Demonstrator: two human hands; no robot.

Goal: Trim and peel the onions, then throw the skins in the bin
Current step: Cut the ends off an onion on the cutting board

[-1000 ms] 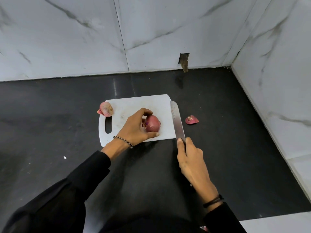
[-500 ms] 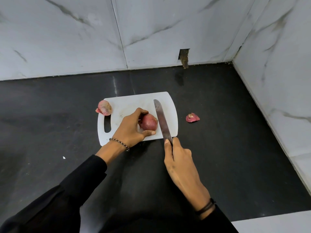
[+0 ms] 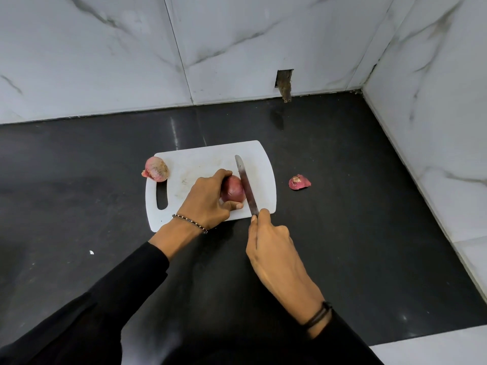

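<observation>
A red onion (image 3: 233,189) lies on the white cutting board (image 3: 205,159), and my left hand (image 3: 208,200) grips it from the left side. My right hand (image 3: 271,246) holds a knife (image 3: 246,184) by the handle, with the blade lying against the onion's right end. A second, paler onion (image 3: 156,168) rests at the board's far left corner. A cut piece of onion with skin (image 3: 299,182) lies on the black counter to the right of the board. No bin is in view.
The black counter (image 3: 355,233) runs into a corner of white marble walls at the back and right. A small notch (image 3: 284,84) is cut in the back wall. A white speck (image 3: 91,252) lies on the counter at left.
My right hand has brought the knife leftwards from the board's right edge until the blade lies against the onion's right end. My left hand keeps its hold on the onion.
</observation>
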